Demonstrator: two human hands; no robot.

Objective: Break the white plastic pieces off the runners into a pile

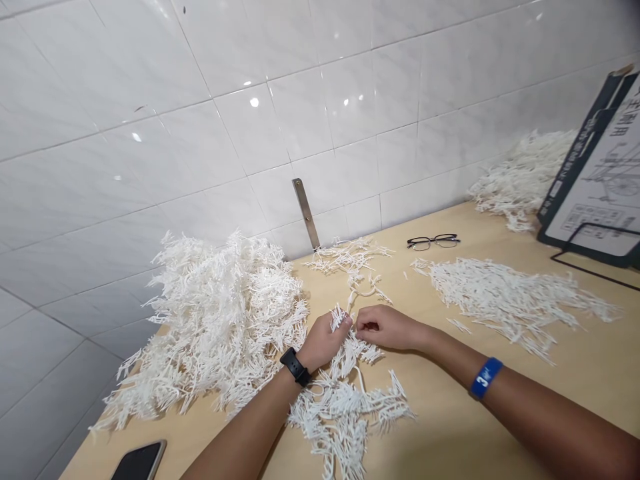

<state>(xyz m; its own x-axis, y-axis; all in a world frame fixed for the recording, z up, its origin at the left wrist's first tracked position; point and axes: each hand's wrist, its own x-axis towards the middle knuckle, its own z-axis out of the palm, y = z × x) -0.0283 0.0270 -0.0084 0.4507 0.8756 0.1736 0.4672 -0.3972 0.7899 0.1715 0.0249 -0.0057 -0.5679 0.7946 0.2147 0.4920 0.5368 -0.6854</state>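
Near the middle of the wooden table, my left hand [326,339], with a black watch on its wrist, is closed on a bundle of white plastic strands [345,397] that spreads down the table below it. Close beside it on the right, my right hand [387,327] has its fingers curled together at the strands; anything between its fingertips is too small to make out. A large heap of white strands [230,313] lies to the left. Another flat pile of short white pieces [505,297] lies to the right.
Black-framed glasses [433,242] lie toward the back of the table [440,413]. A metal strip [305,212] leans on the tiled wall. A phone [139,461] is at the front left. At the right, a printed board [597,180] stands beside another white heap [525,175].
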